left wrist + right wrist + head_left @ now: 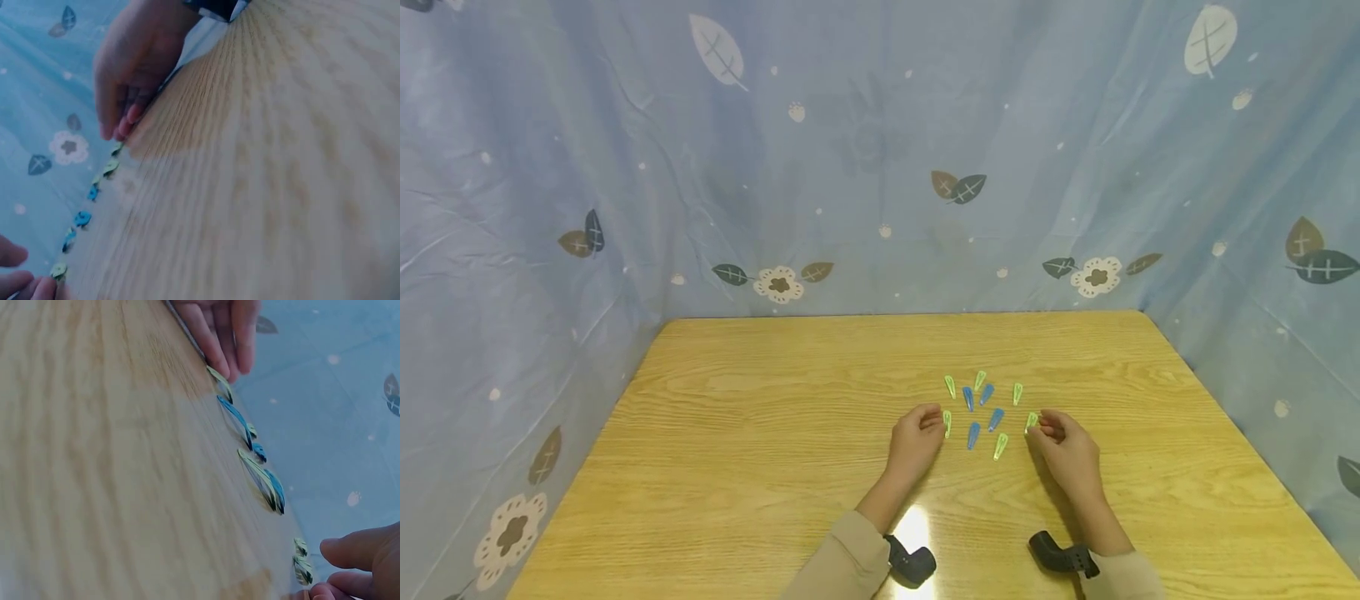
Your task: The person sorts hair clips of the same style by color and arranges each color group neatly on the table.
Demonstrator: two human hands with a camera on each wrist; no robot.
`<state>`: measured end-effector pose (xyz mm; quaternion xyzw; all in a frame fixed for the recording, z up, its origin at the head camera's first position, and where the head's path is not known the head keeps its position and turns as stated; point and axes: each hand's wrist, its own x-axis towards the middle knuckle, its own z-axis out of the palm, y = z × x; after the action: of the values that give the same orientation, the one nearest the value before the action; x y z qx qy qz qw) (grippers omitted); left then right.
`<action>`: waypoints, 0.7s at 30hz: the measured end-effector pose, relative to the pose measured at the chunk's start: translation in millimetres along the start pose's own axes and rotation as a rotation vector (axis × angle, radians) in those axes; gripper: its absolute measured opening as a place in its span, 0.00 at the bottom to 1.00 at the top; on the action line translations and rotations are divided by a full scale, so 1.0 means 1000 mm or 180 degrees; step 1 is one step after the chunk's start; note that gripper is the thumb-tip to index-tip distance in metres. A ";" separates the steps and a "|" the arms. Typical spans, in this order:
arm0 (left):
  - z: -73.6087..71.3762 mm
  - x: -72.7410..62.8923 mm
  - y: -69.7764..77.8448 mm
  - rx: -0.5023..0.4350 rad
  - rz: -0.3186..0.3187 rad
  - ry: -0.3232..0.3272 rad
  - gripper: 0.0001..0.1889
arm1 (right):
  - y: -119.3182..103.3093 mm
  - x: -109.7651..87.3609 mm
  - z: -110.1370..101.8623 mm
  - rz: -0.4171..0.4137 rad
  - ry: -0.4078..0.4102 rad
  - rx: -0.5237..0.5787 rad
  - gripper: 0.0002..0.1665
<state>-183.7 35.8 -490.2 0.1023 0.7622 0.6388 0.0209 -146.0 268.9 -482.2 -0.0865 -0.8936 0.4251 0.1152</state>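
Several green and blue snap hair clips lie in a loose group on the table point(760, 467). At the group's left edge, the fingertips of my left hand point(917, 442) are at a green hair clip point(947, 423). On the opposite side, my right hand point(1069, 454) has its fingertips at another green hair clip point(1032, 421). A gap shows between the right thumb point(350, 547) and the fingers below it in the right wrist view. Among the clips between the hands are a blue hair clip point(973, 435) and a green hair clip point(1001, 447).
A blue curtain point(880, 150) with leaf and flower prints hangs behind and beside the table. Black wrist straps with camera mounts sit at the left wrist point(912, 563) and right wrist point(1063, 556). Bright glare marks the table near the left forearm.
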 end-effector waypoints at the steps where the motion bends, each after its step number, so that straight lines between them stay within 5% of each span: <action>1: 0.003 0.001 0.000 0.0026 -0.0040 0.0096 0.16 | -0.001 0.001 0.001 0.0035 0.0020 -0.0019 0.25; 9: 0.017 0.003 -0.002 0.0670 0.0068 0.0487 0.14 | -0.002 0.007 0.007 0.0109 0.0189 -0.0162 0.22; 21: 0.019 0.007 0.000 0.1069 0.0181 0.0519 0.13 | -0.009 0.009 0.011 0.0130 0.0217 -0.0372 0.20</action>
<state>-187.2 55.6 -493.5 0.0738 0.8541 0.5091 -0.0764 -158.1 257.9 -480.8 -0.1258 -0.9105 0.3714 0.1317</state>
